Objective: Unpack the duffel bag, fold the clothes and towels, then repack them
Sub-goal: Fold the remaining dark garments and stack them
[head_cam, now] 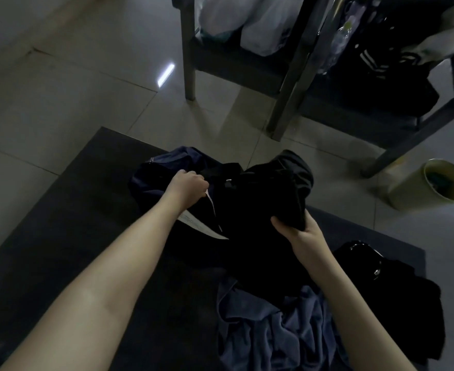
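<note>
— Where is the bag [151,180]?

— On the dark desk [73,236], towards its far edge. It is navy and slumped, and the light is too dim for me to see into it.

— And the hands?

— Both are busy. The left hand [188,187] reaches out over the desk, its fingers curled round the cloth at the bag's top edge. The right hand [298,231] grips a black garment [271,188] from underneath, with the thumb on the near side and the fingers wrapped round a fold. The garment bunches up just right of the bag and touches it.

— Anything under the left arm?

— A white paper [199,226] lies flat below the wrist, against the bag's near side. I cannot read it.

— What else is on the desk?

— A blue towel [274,330], crumpled, lies at the near edge below the right forearm. To its right is a heap of black clothes [397,290] with something shiny on top. I cannot tell what that is.

— And around the desk?

— There is a pale tiled floor [60,89]. A yellowish bin [407,188] lies tipped on its side to the right, well apart from the bag. Beyond it a dark bench [295,62] carries white sacks [247,22] and more dark clothing.
</note>
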The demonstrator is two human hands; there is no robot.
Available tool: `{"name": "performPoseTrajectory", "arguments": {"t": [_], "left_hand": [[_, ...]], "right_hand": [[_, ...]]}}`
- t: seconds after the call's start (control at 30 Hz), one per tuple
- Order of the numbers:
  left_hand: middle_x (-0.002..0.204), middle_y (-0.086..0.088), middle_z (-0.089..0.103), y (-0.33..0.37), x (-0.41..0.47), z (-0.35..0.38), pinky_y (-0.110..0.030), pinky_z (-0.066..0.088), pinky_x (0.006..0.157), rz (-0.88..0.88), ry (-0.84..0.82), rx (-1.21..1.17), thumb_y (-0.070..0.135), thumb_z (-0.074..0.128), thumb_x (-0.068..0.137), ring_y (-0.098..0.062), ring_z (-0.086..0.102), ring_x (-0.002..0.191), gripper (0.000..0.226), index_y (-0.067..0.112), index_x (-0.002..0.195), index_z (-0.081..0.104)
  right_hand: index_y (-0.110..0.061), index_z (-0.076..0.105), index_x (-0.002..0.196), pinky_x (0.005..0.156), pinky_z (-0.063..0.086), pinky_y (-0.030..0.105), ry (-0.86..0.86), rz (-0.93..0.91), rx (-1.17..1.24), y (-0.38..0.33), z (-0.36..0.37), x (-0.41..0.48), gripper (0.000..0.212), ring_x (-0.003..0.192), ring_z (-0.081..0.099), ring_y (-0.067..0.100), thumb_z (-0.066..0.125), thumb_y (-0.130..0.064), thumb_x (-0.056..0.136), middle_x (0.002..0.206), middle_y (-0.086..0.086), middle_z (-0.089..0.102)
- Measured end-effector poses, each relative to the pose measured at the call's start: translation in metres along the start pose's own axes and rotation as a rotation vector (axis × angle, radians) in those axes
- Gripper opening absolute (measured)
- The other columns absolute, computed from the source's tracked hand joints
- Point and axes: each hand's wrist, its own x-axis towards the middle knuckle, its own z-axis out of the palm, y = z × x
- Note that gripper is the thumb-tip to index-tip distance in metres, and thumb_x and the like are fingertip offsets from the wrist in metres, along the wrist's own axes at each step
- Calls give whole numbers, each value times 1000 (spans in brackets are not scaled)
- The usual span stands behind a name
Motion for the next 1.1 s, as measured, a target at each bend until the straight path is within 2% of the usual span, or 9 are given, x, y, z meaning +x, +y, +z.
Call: {"name": "performPoseTrajectory", "arguments": {"t": [0.17, 0.27, 0.4, 0.5, 0.63, 0.77, 0.97, 1.03, 1.1], "left_hand": [[109, -13, 65, 1, -1, -22, -37, 45, 72, -74, 171, -182, 28, 44, 99, -34, 63, 97, 31, 5, 111, 60], [99, -20, 66, -1, -2, -46, -34, 37, 63, -109, 193, -399, 20, 45, 94, -37, 62, 87, 30, 1, 112, 60], [82, -22, 65, -9, -14, -67, -35, 46, 65, -133, 259, -725, 17, 51, 75, -36, 64, 84, 15, 5, 71, 60], [68, -16, 62, -18, -19, -66, -30, 40, 59, -218, 220, -809, 16, 59, 78, -30, 64, 75, 21, 9, 60, 53], [75, -1, 63, -32, -17, -63, -22, 41, 67, -299, 214, -892, 24, 66, 85, -16, 62, 78, 17, 8, 83, 73], [87, -1, 63, -40, -15, -70, -25, 44, 75, -284, 253, -851, 27, 67, 86, -16, 60, 85, 18, 10, 90, 73], [89, 0, 67, -40, -14, -72, -29, 50, 80, -282, 309, -845, 28, 65, 87, -15, 61, 86, 17, 14, 90, 73], [85, 2, 64, -40, -20, -69, -28, 49, 78, -233, 301, -847, 26, 66, 87, -15, 61, 84, 15, 13, 89, 72], [82, 4, 63, -41, -30, -62, -29, 49, 79, -167, 276, -835, 24, 66, 87, -14, 62, 83, 12, 13, 87, 71]], "right_hand": [[-31, 60, 100, 68, 50, 19, 12, -127, -18, -16, 5, 4, 27, 84, 66, 6, 66, -9, 85, 92, -7, 68], [-37, 57, 106, 71, 49, 12, 0, -218, -96, -21, 9, 6, 34, 87, 63, -5, 66, -11, 86, 97, -16, 66], [-23, 54, 125, 77, 43, 3, 7, -339, -248, -11, 21, 5, 46, 91, 54, -21, 68, -8, 83, 100, -27, 58], [-38, 42, 122, 78, 38, -2, -24, -406, -357, 4, 33, 3, 59, 93, 47, -28, 70, -5, 81, 103, -30, 52], [-34, 42, 126, 88, 37, 1, -120, -488, -532, 26, 42, 9, 61, 107, 48, -9, 71, -6, 81, 113, -20, 54], [-13, 49, 136, 103, 43, 36, -219, -502, -843, 44, 48, 13, 59, 123, 52, 23, 69, -17, 81, 131, 4, 57], [-21, 34, 145, 107, 28, 30, -487, -459, -1125, 42, 66, 15, 61, 130, 42, 20, 59, -25, 90, 139, 0, 50], [-23, 33, 145, 104, 31, 31, -495, -475, -1184, 36, 73, 18, 61, 128, 44, 21, 58, -25, 89, 137, 0, 51], [-25, 32, 146, 95, 37, 31, -403, -486, -1222, 30, 78, 26, 62, 122, 48, 23, 56, -22, 89, 133, 0, 53]]}}
